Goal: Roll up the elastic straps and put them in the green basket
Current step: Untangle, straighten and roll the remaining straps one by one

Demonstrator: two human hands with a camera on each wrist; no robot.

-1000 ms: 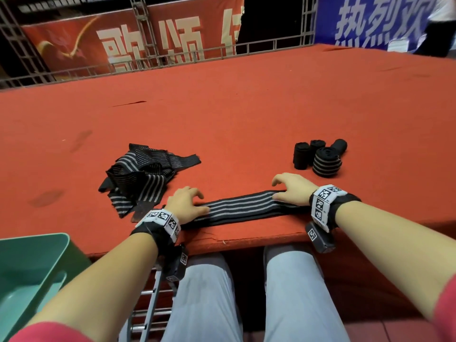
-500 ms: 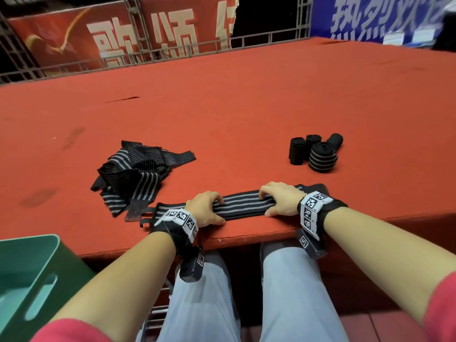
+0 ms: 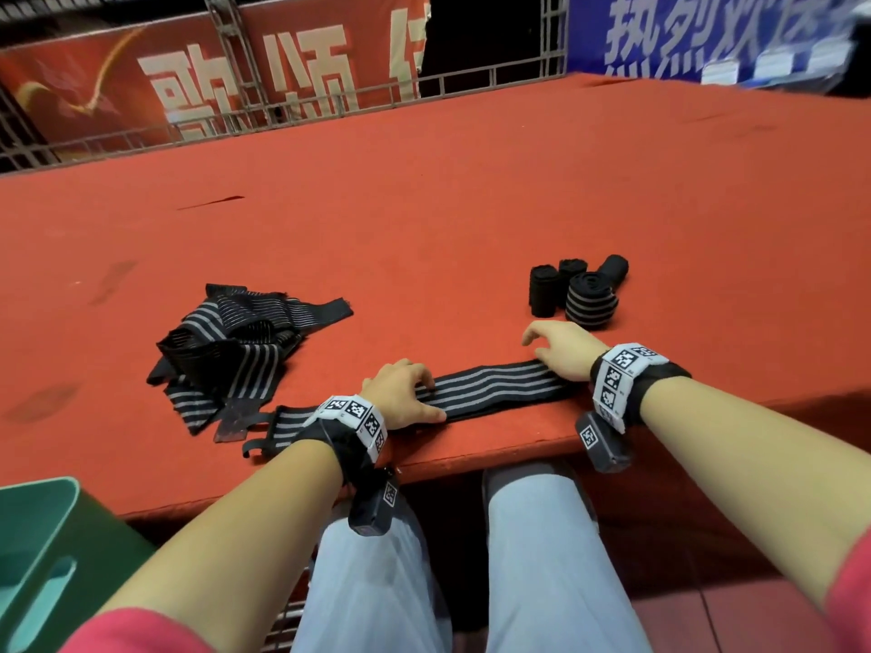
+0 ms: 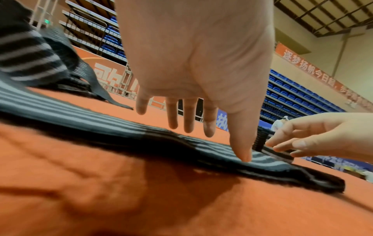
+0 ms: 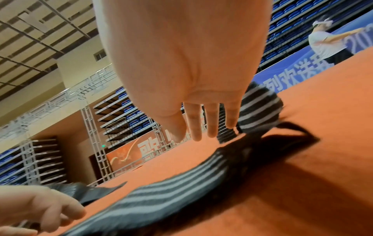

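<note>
A black elastic strap (image 3: 490, 388) with grey stripes lies flat along the front edge of the red table. My left hand (image 3: 405, 393) rests on its left part with straight fingers, the thumb (image 4: 242, 143) pressing the strap (image 4: 101, 126) down. My right hand (image 3: 558, 348) hovers over the strap's right end with fingers spread, holding nothing. In the right wrist view its fingers (image 5: 212, 124) hang just above the strap (image 5: 161, 196). The green basket (image 3: 52, 549) stands low at the left, below the table.
A loose pile of unrolled straps (image 3: 226, 351) lies left of my hands. Several rolled straps (image 3: 589, 299) stand just beyond my right hand. The table edge (image 3: 471, 459) runs right under my wrists. A metal railing and banners close off the far side.
My right hand has lifted off the strap and now hovers with spread fingers near its right end. The left hand still presses the strap's left part.
</note>
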